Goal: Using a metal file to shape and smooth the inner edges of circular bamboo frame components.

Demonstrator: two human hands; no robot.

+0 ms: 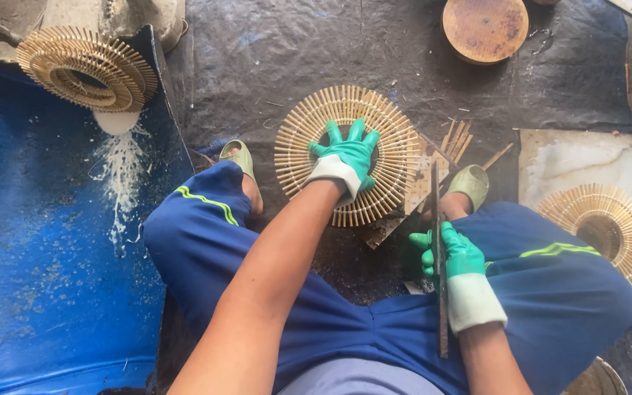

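Head view recorded the left hand [345, 157], gloved in green, pressed open-fingered on the round bamboo-stick disc [347, 154] lying on the dark mat [272, 58] between the person's feet, while the right hand [456, 260] was clenched around a long flat blade [440, 256].

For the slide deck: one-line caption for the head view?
Gloved left hand presses a round bamboo-stick frame on the mat; right hand holds a long blade.
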